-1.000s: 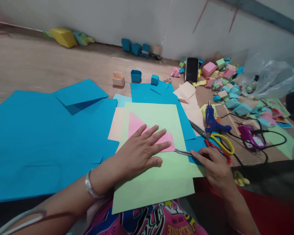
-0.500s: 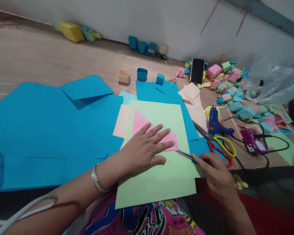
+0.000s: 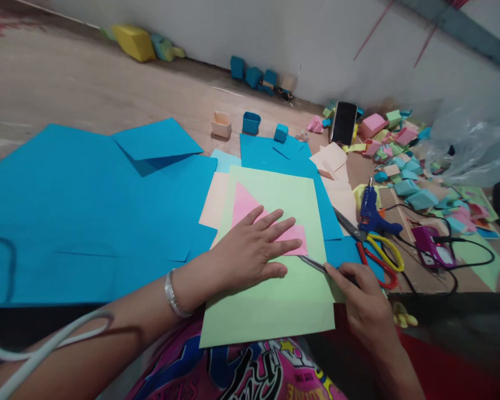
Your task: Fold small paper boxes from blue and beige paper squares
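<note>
My left hand (image 3: 258,244) lies flat with fingers spread on a pink paper piece (image 3: 244,203), which has a slanted upper edge and is partly hidden under the fingers. Beneath it is a light green paper sheet (image 3: 275,319), its front edge hanging past the table edge towards my shirt. My right hand (image 3: 362,294) is closed round the dark handle of a slim pointed metal blade (image 3: 314,263). The blade's tip rests at the lower edge of the pink paper, just left of its lower right corner.
Large blue sheets (image 3: 83,205) spread to the left. On the right are scissors (image 3: 375,244) with red and yellow handles, a blue glue gun (image 3: 373,208), a purple corded device (image 3: 433,247), and a phone (image 3: 344,123). Behind are small paper boxes (image 3: 221,125) and a heap of folded pieces (image 3: 408,166).
The blade's tip has slid a little left along the pink paper's lower edge. My left hand keeps pressing in place. The whole view has shifted slightly.
</note>
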{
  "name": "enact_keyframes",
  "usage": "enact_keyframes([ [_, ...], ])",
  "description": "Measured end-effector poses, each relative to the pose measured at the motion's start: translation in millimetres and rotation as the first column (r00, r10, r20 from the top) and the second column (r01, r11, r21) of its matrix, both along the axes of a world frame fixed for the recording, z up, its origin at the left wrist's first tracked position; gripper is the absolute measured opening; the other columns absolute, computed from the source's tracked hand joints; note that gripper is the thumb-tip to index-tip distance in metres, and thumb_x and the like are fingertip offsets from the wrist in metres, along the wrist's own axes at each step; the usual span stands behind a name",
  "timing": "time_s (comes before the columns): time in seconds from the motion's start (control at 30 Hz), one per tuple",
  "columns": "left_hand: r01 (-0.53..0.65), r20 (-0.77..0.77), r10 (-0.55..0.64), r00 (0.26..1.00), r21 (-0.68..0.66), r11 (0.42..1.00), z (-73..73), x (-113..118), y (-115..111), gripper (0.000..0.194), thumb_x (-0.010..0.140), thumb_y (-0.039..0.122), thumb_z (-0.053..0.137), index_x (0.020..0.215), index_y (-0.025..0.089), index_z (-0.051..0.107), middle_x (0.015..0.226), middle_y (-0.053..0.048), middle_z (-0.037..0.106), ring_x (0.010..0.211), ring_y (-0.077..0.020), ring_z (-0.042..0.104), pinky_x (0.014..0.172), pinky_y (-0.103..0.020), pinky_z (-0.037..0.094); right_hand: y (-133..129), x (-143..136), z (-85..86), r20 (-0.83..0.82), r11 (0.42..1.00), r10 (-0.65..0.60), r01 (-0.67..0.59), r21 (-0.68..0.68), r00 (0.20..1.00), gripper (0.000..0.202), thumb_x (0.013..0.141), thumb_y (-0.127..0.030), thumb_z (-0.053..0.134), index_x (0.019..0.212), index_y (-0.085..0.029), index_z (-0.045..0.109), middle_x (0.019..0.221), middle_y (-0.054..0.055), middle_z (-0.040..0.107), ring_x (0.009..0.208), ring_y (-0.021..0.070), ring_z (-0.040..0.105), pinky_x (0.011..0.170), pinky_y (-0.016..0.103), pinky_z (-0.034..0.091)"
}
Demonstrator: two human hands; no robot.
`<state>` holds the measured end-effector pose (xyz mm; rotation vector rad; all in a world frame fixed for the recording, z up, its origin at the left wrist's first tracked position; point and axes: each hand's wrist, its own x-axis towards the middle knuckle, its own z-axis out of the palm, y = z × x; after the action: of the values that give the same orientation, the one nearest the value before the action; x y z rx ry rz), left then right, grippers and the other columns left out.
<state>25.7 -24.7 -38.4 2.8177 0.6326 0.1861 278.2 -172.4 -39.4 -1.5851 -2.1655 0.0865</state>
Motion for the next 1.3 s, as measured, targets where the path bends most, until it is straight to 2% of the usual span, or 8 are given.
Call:
enact_keyframes([
  [0.4,0.005,0.004,-0.005,1.0,-0.01,1.0,3.5,-1,0,0.057,0.094,0.065,0.033,0.146,0.042,0.035,0.161,0.003,0.02,0.149,-0.0259,0.014,0.119,-0.051,0.008,-11,-2,0.7,0.017,0.998,-0.033,0.034,-0.052,0.999,0.062,0.091,0.0,0.037,0.144,-0.031,0.045,0.104,0.009,0.055,0.098,0.0206,0.054,0.084,0.036,0.047],
  [0.57,0.003,0.001,-0.003,1.0,-0.015,1.0,2.6,-1,0,0.056,0.094,0.064,0.034,0.145,0.042,0.036,0.161,0.003,0.019,0.149,-0.0247,0.013,0.119,-0.049,0.007,-17,-8,1.3,0.02,0.999,-0.046,0.046,-0.027,0.999,0.064,0.089,0.001,0.039,0.145,-0.031,0.043,0.104,0.009,0.054,0.097,0.0206,0.054,0.081,0.034,0.047],
  [0.8,-0.004,0.016,0.004,1.0,-0.008,1.0,1.4,-1,-1,0.057,0.094,0.065,0.033,0.145,0.041,0.038,0.161,0.002,0.018,0.149,-0.0258,0.013,0.119,-0.05,0.007,-8,-20,-1.0,0.031,1.0,-0.027,0.027,0.015,0.999,0.067,0.09,0.0,0.042,0.148,-0.033,0.037,0.1,0.008,0.054,0.093,0.0204,0.052,0.079,0.035,0.046],
  [1.1,0.0,0.005,0.0,1.0,-0.015,1.0,3.0,-1,-1,0.058,0.092,0.066,0.035,0.145,0.041,0.037,0.161,0.001,0.018,0.149,-0.0263,0.013,0.119,-0.05,0.009,-10,-20,0.0,0.049,1.0,-0.029,0.029,-0.01,0.998,0.066,0.091,0.0,0.042,0.148,-0.032,0.038,0.102,0.008,0.053,0.095,0.0198,0.051,0.081,0.035,0.045],
  [1.3,-0.011,0.015,0.011,1.0,0.01,1.0,2.3,0,-1,0.058,0.093,0.066,0.037,0.145,0.041,0.037,0.161,0.002,0.02,0.149,-0.0265,0.015,0.119,-0.05,0.01,0,-39,0.5,0.014,1.0,0.006,-0.007,0.025,1.0,0.065,0.092,-0.002,0.045,0.149,-0.032,0.035,0.098,0.007,0.053,0.093,0.0204,0.05,0.079,0.036,0.045],
])
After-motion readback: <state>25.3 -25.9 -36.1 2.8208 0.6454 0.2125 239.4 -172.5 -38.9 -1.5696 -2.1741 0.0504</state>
